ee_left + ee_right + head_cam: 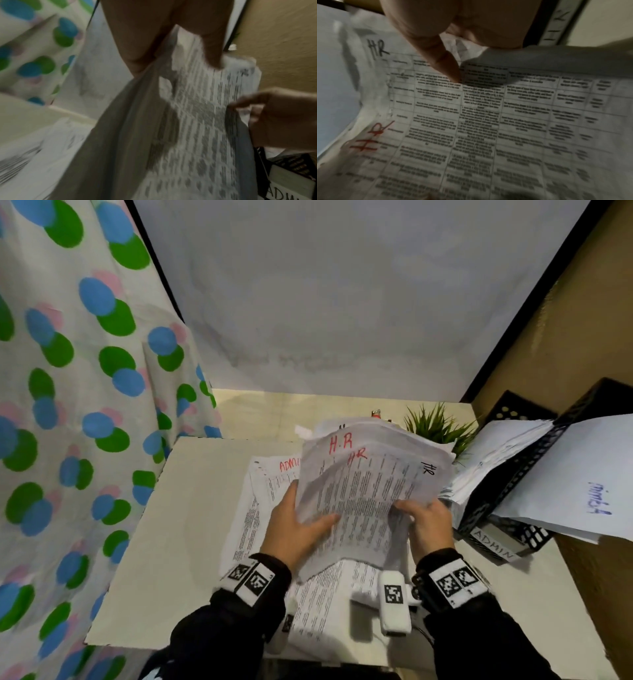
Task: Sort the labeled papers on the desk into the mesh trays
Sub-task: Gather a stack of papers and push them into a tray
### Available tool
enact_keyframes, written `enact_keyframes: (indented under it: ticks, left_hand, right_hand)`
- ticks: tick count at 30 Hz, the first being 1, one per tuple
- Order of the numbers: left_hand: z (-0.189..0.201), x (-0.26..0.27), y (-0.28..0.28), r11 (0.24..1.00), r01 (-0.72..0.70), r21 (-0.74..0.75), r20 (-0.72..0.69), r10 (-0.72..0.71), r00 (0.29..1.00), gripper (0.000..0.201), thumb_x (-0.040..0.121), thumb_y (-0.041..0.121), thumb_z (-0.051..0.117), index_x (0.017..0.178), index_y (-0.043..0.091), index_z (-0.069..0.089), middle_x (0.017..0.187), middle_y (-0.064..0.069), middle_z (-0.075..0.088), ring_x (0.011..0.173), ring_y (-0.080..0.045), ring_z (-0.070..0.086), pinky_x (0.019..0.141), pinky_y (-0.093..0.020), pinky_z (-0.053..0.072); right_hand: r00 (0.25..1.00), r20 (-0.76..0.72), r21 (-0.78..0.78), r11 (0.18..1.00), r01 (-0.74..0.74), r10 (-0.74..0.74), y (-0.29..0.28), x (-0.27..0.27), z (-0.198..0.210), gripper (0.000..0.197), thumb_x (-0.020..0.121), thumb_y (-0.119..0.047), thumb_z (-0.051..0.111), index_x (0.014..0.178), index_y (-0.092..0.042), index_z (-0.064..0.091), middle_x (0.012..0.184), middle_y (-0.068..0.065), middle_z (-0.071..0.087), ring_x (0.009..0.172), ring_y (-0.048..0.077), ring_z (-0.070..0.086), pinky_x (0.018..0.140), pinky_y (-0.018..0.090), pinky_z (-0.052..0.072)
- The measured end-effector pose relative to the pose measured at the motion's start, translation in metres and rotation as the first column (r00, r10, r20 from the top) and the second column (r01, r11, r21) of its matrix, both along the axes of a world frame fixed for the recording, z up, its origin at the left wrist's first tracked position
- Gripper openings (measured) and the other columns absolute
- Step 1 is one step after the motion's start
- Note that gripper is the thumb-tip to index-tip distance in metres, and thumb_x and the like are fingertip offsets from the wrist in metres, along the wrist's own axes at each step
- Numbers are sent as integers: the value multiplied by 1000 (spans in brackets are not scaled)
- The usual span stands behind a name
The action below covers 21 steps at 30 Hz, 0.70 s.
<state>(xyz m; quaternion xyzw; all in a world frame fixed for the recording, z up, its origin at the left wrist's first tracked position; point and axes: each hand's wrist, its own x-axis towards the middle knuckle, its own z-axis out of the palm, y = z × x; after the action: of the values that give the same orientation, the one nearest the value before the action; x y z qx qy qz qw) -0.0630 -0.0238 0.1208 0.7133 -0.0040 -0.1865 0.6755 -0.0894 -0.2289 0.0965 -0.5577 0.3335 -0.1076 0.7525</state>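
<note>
Both hands hold a thick, crumpled stack of printed papers marked "HR" (363,487) above the desk. My left hand (298,525) grips its left edge, thumb on top and fingers underneath. My right hand (423,518) pinches the right edge; the right wrist view shows the thumb (447,65) pressed on the printed table near a black "HR" label (376,48). Loose sheets lie on the desk below, one labelled "ADMIN" (274,474). Black mesh trays (513,484) stand at the right, the lower one tagged "ADMIN" (493,544), with papers in them.
A small green plant (435,422) stands behind the stack. A spotted curtain (68,405) hangs at the left, a white wall behind, a brown wall at the right. Bare desk surface (181,525) lies left of the loose sheets.
</note>
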Motion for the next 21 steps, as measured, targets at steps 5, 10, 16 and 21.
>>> enact_keyframes:
  ticks: [5, 10, 16, 21]
  left_hand:
    - [2, -7, -10, 993, -100, 55, 148, 91, 985, 17, 83, 10, 66, 91, 25, 63, 72, 20, 72, 68, 9, 67, 59, -8, 53]
    - [-59, -15, -2, 944, -161, 289, -84, 193, 978, 37, 71, 43, 71, 78, 8, 64, 63, -10, 62, 53, -14, 64, 50, -29, 52]
    - [-30, 2, -9, 955, -206, 215, 78, 194, 978, 24, 85, 19, 66, 79, -4, 65, 71, -10, 66, 62, -23, 63, 48, -18, 47]
    - [41, 39, -25, 968, -161, 193, 305, 97, 948, 31, 83, 19, 66, 72, -10, 62, 63, -13, 59, 58, -18, 52, 59, -28, 44]
  right_hand:
    - [993, 121, -129, 992, 12, 4, 0, -8, 15, 26, 78, 18, 51, 87, -4, 60, 81, 5, 67, 78, 15, 65, 67, 24, 53]
    - [994, -78, -50, 996, -80, 76, 20, -30, -24, 28, 76, 14, 52, 87, -6, 67, 86, 11, 72, 95, 34, 67, 75, 38, 59]
    - [989, -13, -286, 947, -146, 149, -4, -31, 20, 28, 85, 10, 51, 90, -15, 63, 93, 2, 66, 91, 15, 62, 80, 28, 54]
    - [957, 152, -559, 777, 289, -247, -65, -12, 62, 39, 88, -10, 59, 127, -11, 55, 121, 9, 58, 100, 14, 58, 82, 14, 47]
